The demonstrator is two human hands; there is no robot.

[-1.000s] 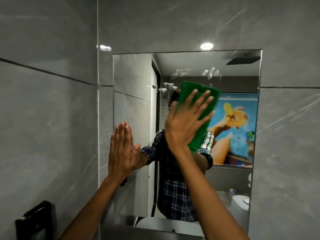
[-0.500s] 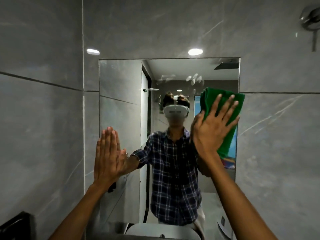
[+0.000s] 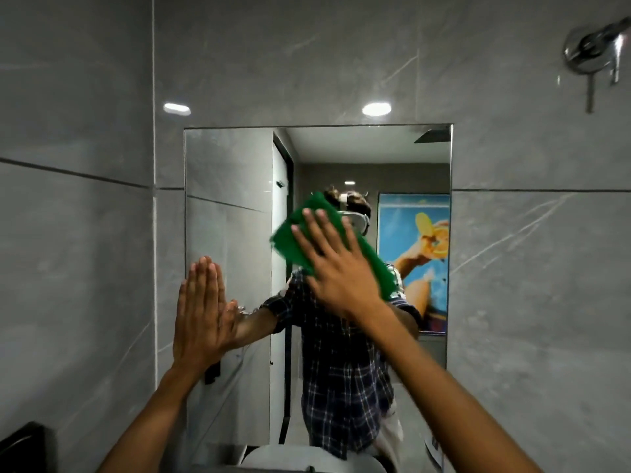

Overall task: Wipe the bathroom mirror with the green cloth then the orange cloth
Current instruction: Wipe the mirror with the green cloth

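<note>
A rectangular mirror (image 3: 232, 172) hangs on the grey tiled wall ahead of me. My right hand (image 3: 336, 264) lies flat with spread fingers on a green cloth (image 3: 293, 240), pressing it against the middle of the glass. My left hand (image 3: 201, 312) rests flat on the mirror's left edge, fingers together and pointing up, with nothing in it. The upper part of the glass looks free of smears. No orange cloth is in view.
A chrome shower valve (image 3: 596, 51) sticks out of the wall at the upper right. A white basin rim (image 3: 307, 460) shows below the mirror. A black fixture (image 3: 20, 445) sits at the lower left.
My right hand has swept the green cloth from the mirror's right edge leftwards to its middle. The white smears near the top of the glass are gone. My left hand stays planted.
</note>
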